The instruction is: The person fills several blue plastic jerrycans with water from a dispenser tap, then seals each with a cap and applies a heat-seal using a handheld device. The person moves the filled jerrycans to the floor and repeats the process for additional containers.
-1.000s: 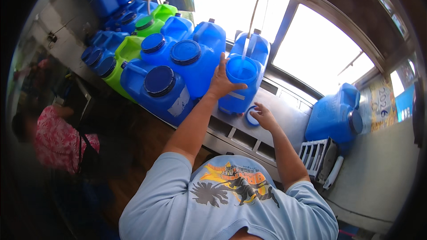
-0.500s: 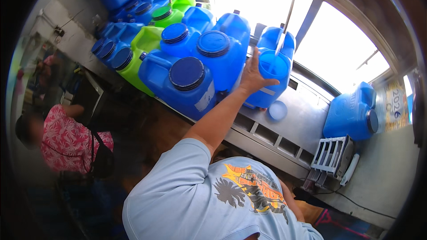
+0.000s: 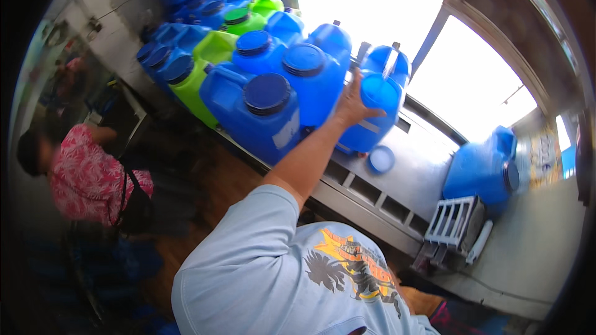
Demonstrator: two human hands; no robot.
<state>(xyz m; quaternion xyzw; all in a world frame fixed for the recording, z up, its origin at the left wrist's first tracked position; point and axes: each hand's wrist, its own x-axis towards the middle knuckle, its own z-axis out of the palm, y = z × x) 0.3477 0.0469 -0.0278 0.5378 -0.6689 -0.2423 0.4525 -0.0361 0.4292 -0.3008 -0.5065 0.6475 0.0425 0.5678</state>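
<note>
1. The step in hand looks like steadying the open blue jug under a pale streak that drops into its mouth; whether that is water or a hose, I cannot tell.
2. The left hand is spread wide, thumb well away from the fingers, laid against the jug's near left side rather than wrapped round it. The right hand is out of view, so I cannot tell how it stands or what it has.
3. The open jug stands on the counter, touching the left hand.
4. The next move, I judge, calls for light, even pressure from the left hand so the mouth sits square under the streak.
5. Counted: one open jug; one loose lid, just nearer the body than the left hand.
6. Left of that hand: three lidded blue jugs close by, the nearest to the body wearing a dark cap, and two green jugs, one nearer, one farther. More blue ones beyond overlap too much to count.
7. Well right of the hand: one blue jug.
</note>
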